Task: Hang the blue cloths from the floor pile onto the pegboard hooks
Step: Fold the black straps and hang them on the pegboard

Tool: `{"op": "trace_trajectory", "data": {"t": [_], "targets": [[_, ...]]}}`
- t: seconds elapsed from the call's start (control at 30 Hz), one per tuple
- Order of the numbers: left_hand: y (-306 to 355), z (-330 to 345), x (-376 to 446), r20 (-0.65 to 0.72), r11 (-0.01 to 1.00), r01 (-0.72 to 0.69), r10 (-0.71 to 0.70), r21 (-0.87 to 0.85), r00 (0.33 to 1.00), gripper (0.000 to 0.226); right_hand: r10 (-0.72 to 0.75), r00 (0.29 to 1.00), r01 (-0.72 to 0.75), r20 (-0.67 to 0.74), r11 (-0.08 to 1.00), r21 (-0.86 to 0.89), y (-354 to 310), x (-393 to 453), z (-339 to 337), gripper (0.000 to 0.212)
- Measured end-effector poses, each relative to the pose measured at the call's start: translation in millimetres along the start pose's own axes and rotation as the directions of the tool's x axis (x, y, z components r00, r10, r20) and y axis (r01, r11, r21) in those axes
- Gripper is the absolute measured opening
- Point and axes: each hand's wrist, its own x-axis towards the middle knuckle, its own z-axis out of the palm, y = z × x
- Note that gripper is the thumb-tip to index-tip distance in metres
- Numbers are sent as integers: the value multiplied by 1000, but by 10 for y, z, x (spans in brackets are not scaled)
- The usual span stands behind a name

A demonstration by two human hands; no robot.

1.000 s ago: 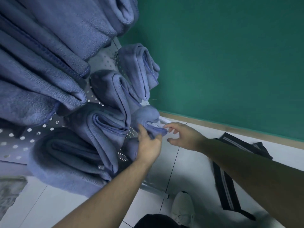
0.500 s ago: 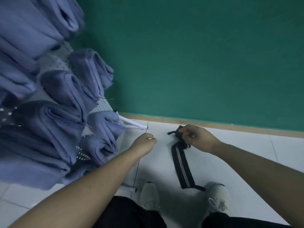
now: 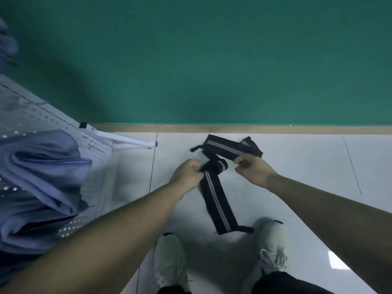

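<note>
1. My left hand (image 3: 186, 175) has its fingers curled tight around the middle of a black strap with grey stripes (image 3: 214, 194); my own knuckles hide the exact pinch.
2. My right hand (image 3: 252, 170), at 3 o'clock from the left one, grips the upper part of the same strap, with the fingers closed on its lower edge. Its fingertips are hidden under the fabric.
3. The strap folds between my two hands, and its long end hangs toward 6 o'clock, above the white floor (image 3: 307, 166). Whether the tip touches the floor I cannot tell.
4. The blue cloths (image 3: 42, 166) are at 9 o'clock, hanging folded on the white pegboard (image 3: 93, 149). The hooks are covered by them, and the left border cuts off the cloths.
5. All this left side is blurred, so I cannot count the cloths.
6. My two white shoes (image 3: 169, 262) are at 6 o'clock, partly cut off by the lower border.
7. The green wall (image 3: 212, 60) fills 12 o'clock.
</note>
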Motion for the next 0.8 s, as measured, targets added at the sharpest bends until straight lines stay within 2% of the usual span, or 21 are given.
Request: {"op": "trace_trajectory", "data": {"t": [0.1, 0.23, 0.3, 0.4, 0.47, 0.5, 0.57, 0.63, 0.8], "targets": [[-93, 212, 381, 31, 1000, 17, -17, 10, 999, 29, 104, 994, -106, 41, 992, 68, 164, 335, 232, 14], [-228, 478, 774, 5, 996, -53, 53, 73, 999, 6, 145, 989, -146, 22, 981, 124, 233, 671, 498, 40], [-363, 603, 974, -2, 983, -102, 103, 153, 995, 14, 155, 988, -154, 2, 982, 112, 233, 801, 602, 55], [-496, 717, 1129, 63, 949, -170, 159, 267, 985, 38, 200, 980, -200, 10, 973, 116, 279, 963, 763, 77], [-558, 779, 1158, 32, 971, -150, 146, 187, 989, 38, 213, 977, -211, -1, 969, 125, 326, 1032, 845, 75], [-590, 809, 1169, 13, 981, -137, 136, 140, 991, 30, 211, 977, -206, -18, 967, 149, 329, 1038, 854, 70], [-603, 830, 1153, -20, 989, -119, 121, 83, 992, 10, 217, 976, -202, -29, 941, 271, 331, 1029, 852, 62], [-572, 818, 1106, -38, 994, -108, 109, 31, 993, 3, 198, 980, -179, -8, 903, 392, 301, 965, 805, 54], [-342, 616, 790, -50, 980, -179, 175, -88, 983, 25, 145, 989, -103, -38, 844, 527, 77, 700, 530, 44]]}}
